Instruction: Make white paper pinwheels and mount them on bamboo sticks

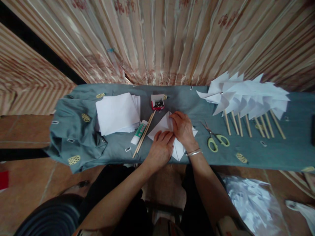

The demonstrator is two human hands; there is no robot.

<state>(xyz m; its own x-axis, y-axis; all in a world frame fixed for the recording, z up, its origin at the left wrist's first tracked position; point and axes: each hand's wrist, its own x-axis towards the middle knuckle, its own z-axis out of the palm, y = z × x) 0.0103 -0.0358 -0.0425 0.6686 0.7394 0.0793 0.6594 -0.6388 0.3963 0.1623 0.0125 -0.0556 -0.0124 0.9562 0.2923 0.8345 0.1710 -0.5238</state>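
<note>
A square sheet of white paper (178,150), turned corner-on with cut or creased lines running in from its corners, lies on the cloth-covered table in front of me. My left hand (161,147) rests on its near left part, fingers bent and pressed together at the middle of the sheet. From the right, my right hand (183,128) curls its fingers down on the paper close to the far corner; a bracelet circles that wrist. Both hands hide much of the sheet's centre, and the fingertips meet there.
Left of the sheet are wooden sticks (143,135), a glue stick (140,131) and a stack of white paper (118,113). Beyond stands a small red box (157,103) of metal pins. Scissors (216,137) and several paper pinwheels (251,96) lie right. A plastic bag (253,203) of scraps sits below.
</note>
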